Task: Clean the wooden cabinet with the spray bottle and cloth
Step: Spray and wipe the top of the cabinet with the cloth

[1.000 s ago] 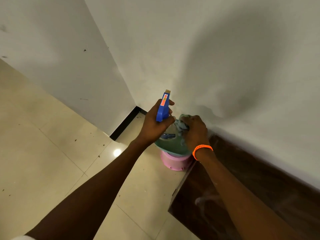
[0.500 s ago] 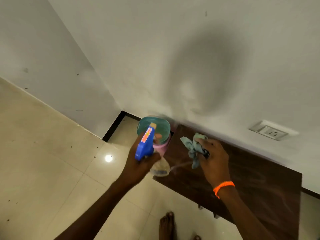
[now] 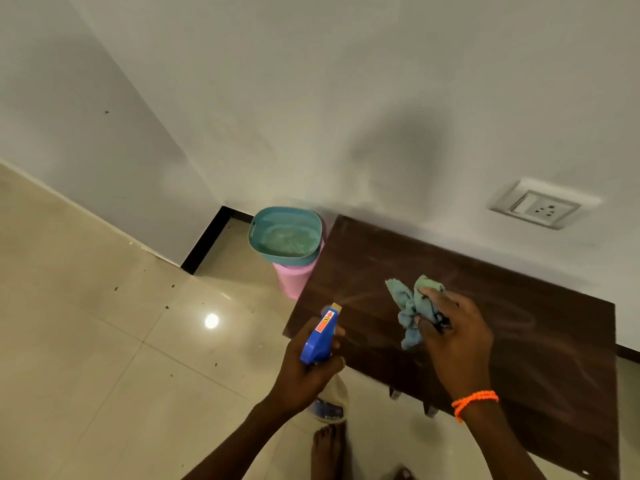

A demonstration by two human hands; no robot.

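Observation:
The dark wooden cabinet (image 3: pixel 519 327) stands against the white wall, its top showing pale streaks. My left hand (image 3: pixel 304 372) grips a spray bottle (image 3: pixel 320 336) with a blue trigger head, its nozzle aimed at the cabinet's left end from just beside the front corner. The clear bottle body hangs below my palm. My right hand (image 3: pixel 453 337), with an orange band on the wrist, holds a crumpled light-green cloth (image 3: pixel 414 308) just above the cabinet top, near its middle.
A teal basket (image 3: pixel 258 233) sits on a pink bin (image 3: pixel 294 278) left of the cabinet, in the corner. A wall socket (image 3: pixel 540 206) is above the cabinet. Glossy cream floor tiles (image 3: pixel 104 341) lie to the left. My bare foot (image 3: pixel 329 448) is below the bottle.
Both hands drew back from the basket in the corner to the cabinet top. The view swung right, so the whole cabinet top and the socket came into sight.

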